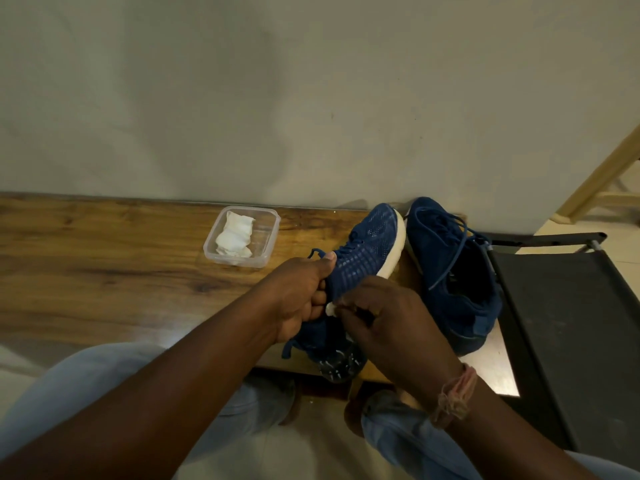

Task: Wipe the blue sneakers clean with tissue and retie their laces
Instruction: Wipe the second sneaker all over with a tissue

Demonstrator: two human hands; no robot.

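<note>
A blue mesh sneaker (pixel 367 244) with a white sole lies tilted on the wooden table (pixel 104 271), toe pointing away. My left hand (pixel 304 299) grips its upper near the laces. My right hand (pixel 384 317) pinches a small white wad of tissue (pixel 330 309) against the sneaker's side near the heel. The heel end and dark sole hang over the table's front edge. The second blue sneaker (pixel 450 271) rests on the table to the right, its laces loose and untied.
A clear plastic container (pixel 268 233) with crumpled white tissues sits left of the sneakers, near the wall. A black chair (pixel 571 323) stands at the right beside the table. My knees in light jeans are below the table edge.
</note>
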